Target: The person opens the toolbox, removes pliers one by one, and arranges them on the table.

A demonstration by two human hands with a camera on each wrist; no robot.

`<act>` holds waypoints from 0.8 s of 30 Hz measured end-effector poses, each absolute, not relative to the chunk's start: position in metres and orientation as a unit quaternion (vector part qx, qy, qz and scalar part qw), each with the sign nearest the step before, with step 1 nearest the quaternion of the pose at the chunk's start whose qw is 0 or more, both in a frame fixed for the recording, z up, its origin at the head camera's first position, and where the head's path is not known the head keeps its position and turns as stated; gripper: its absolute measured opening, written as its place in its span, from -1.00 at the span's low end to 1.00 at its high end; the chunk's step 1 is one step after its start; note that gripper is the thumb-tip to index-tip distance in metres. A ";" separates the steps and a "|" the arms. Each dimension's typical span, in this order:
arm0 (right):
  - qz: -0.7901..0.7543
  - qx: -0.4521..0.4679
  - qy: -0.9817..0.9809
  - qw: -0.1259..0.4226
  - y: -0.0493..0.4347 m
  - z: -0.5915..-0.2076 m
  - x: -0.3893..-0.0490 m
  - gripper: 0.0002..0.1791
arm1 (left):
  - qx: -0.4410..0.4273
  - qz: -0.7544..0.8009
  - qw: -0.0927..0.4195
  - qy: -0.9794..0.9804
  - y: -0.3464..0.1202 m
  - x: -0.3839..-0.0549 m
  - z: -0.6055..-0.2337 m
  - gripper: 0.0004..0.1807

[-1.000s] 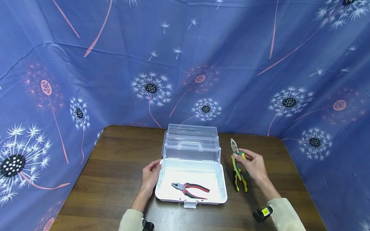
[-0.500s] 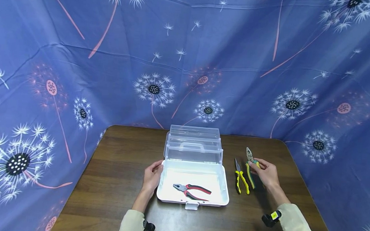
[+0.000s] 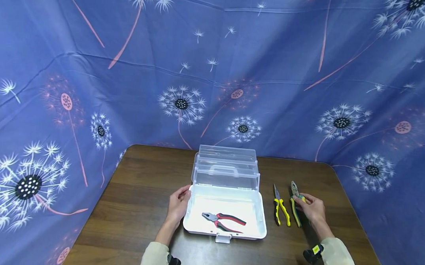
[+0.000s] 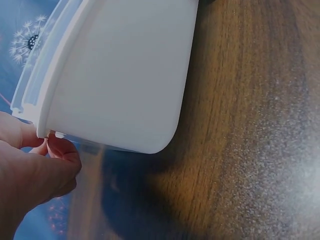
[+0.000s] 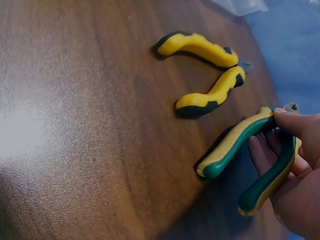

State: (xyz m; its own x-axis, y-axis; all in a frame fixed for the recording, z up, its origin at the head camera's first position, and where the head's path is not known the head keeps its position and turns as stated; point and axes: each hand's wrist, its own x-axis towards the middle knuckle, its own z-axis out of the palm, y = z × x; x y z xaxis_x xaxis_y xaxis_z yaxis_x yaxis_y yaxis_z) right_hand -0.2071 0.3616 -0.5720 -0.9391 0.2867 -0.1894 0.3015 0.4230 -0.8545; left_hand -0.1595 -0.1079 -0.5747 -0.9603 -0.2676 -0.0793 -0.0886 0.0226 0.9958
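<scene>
My left hand (image 3: 178, 204) pinches the left rim of a white plastic toolbox (image 4: 120, 75), whose clear lid (image 3: 227, 166) stands raised at the back. Inside the box lie red-and-black combination pliers (image 3: 226, 219). To the right, my right hand (image 3: 312, 210) grips green-and-yellow pliers (image 5: 240, 135) near their pivot, thumb on top and fingers underneath. Their handles are spread and stay low over the table. Just left of them lie yellow-and-black needle-nose pliers (image 3: 281, 206), apart from my hand.
Everything stands on a brown wooden table (image 3: 135, 184). A blue cloth with dandelion prints (image 3: 215, 69) hangs along its back and sides. The box's front latch (image 3: 223, 238) sticks out toward me.
My right hand has carried the green-and-yellow pliers rightward and lower, uncovering the needle-nose pliers on the table. My left hand keeps its place on the box rim.
</scene>
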 end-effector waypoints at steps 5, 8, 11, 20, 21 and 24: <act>-0.479 0.172 0.861 0.006 0.365 -0.580 -0.208 -0.46 | 0.131 -0.686 0.063 -0.713 -0.108 -0.160 -0.576 -0.65; -0.438 0.170 0.883 -0.002 0.366 -0.582 -0.208 -0.47 | 0.131 -0.684 0.065 -0.715 -0.108 -0.160 -0.577 -0.66; -0.385 0.164 0.908 -0.017 0.366 -0.584 -0.207 -0.50 | 0.129 -0.684 0.065 -0.715 -0.109 -0.160 -0.578 -0.66; -0.333 0.126 0.933 -0.048 0.365 -0.581 -0.203 -0.52 | 0.135 -0.681 0.061 -0.717 -0.108 -0.160 -0.579 -0.65; -0.332 0.122 0.934 -0.048 0.364 -0.581 -0.202 -0.53 | 0.132 -0.682 0.063 -0.717 -0.108 -0.160 -0.578 -0.65; -0.332 0.113 0.936 -0.042 0.363 -0.578 -0.200 -0.56 | 0.130 -0.682 0.063 -0.717 -0.106 -0.156 -0.568 -0.65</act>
